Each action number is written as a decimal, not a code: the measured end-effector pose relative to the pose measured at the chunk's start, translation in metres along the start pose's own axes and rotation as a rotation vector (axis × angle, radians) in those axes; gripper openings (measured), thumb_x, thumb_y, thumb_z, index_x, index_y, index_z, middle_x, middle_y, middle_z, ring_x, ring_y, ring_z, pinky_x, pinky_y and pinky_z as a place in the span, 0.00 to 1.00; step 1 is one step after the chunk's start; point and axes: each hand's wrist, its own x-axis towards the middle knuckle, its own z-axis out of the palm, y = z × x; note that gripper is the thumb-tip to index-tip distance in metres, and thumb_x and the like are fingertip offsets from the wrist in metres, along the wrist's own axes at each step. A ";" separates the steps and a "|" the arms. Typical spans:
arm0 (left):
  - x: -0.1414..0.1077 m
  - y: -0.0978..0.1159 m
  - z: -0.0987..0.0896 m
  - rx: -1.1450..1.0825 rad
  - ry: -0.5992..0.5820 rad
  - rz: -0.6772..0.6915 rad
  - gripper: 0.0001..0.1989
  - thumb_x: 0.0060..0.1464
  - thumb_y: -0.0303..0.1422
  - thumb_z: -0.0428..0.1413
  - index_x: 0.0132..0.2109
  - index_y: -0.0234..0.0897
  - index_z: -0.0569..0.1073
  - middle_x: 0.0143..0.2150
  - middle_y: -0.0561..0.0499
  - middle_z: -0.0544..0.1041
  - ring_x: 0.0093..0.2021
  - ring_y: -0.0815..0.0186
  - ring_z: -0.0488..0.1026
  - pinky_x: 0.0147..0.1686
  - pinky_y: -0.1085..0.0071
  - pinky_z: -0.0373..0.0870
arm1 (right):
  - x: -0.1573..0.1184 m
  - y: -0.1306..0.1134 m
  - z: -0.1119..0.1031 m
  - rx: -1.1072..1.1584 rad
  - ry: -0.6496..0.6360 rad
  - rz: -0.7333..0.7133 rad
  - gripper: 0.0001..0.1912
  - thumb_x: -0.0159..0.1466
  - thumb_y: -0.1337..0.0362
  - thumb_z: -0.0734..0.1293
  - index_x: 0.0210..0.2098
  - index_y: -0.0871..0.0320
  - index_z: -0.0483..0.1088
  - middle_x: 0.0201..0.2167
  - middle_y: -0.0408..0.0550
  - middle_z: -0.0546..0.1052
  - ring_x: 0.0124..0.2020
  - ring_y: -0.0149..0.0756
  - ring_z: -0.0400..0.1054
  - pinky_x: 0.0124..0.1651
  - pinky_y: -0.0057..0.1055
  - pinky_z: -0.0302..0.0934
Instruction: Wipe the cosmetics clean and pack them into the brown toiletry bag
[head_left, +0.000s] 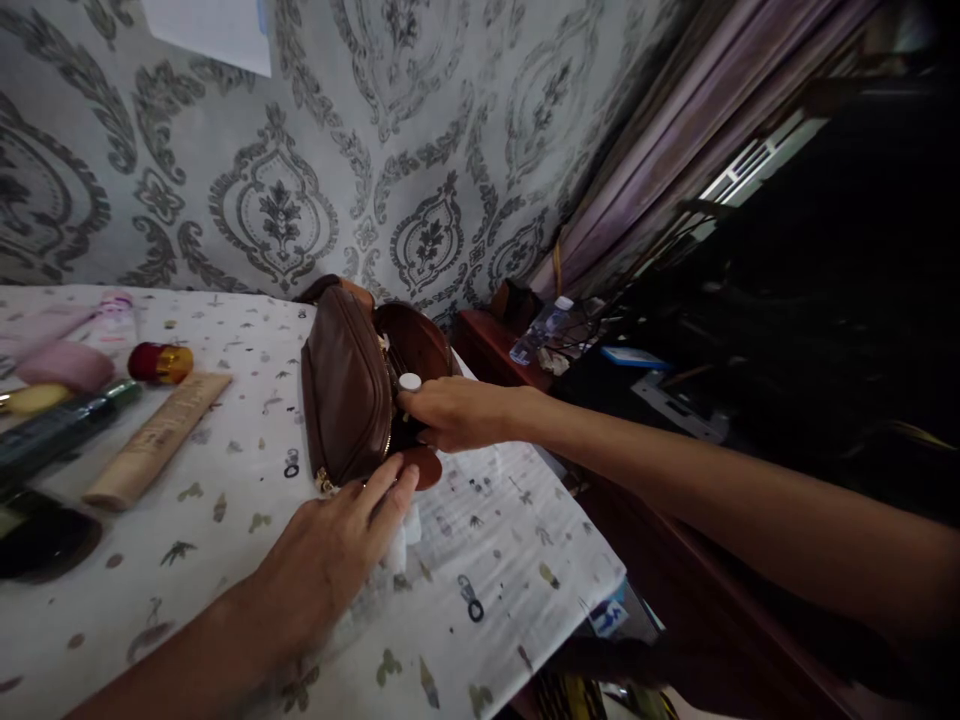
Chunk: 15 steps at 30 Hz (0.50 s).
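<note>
A brown zippered bag (346, 385) stands unzipped at the back of the cloth-covered surface, its flap folded out to the right. My left hand (330, 550) rests at the bag's near edge, fingers stretched forward over a round brown piece (421, 468). At the bag's opening is my right hand (457, 412), its fingers curled beside a small white cap (409, 382). What the cap belongs to is hidden in the bag, and so are some of the right fingertips. Something white and crumpled (405, 535) lies just right of my left hand.
On the left of the patterned cloth (247, 600) lie a beige tube (159, 440), a red and amber bottle (160, 363), a pink item (67, 366) and dark bottles. A clear bottle (541, 330) leans on the reddish furniture at right. Patterned wall (337, 150) stands behind.
</note>
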 end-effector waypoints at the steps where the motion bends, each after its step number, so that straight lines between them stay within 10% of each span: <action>1: 0.000 0.000 0.000 0.004 -0.008 -0.004 0.40 0.51 0.14 0.45 0.71 0.37 0.53 0.70 0.42 0.62 0.53 0.59 0.77 0.35 0.68 0.79 | 0.000 0.000 0.000 0.005 0.002 0.007 0.17 0.65 0.65 0.66 0.52 0.66 0.68 0.45 0.60 0.77 0.48 0.48 0.73 0.42 0.33 0.62; 15: 0.001 -0.001 -0.003 -0.008 -0.031 -0.003 0.41 0.50 0.13 0.44 0.71 0.36 0.51 0.70 0.41 0.62 0.51 0.62 0.77 0.37 0.68 0.79 | -0.002 -0.022 -0.005 -0.001 0.121 0.120 0.15 0.66 0.63 0.63 0.48 0.64 0.75 0.43 0.59 0.79 0.45 0.48 0.75 0.43 0.35 0.63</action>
